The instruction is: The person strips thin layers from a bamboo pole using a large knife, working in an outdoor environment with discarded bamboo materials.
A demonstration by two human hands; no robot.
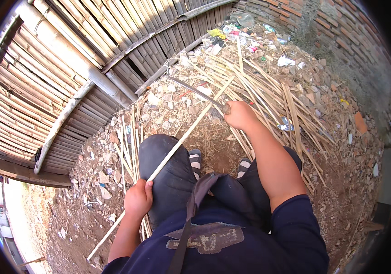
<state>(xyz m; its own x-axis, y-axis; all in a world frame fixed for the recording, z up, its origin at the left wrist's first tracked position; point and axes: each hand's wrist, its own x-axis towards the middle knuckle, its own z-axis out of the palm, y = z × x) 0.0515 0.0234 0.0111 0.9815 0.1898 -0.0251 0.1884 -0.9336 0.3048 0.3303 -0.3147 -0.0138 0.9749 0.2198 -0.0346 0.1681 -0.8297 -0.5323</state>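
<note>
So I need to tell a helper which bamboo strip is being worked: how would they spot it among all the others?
Start at the bamboo slat fence on the left, then look to the seated person's left knee. The long pale bamboo strip runs diagonally across it, gripped low by the left hand, while the right hand holds a curved blade against it. Unlike the strips lying on the ground, it is lifted and held.

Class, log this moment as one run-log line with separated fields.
left hand: grips bamboo strip | right hand: holds curved blade against strip | seated on rubble ground | bamboo fence at left
</note>
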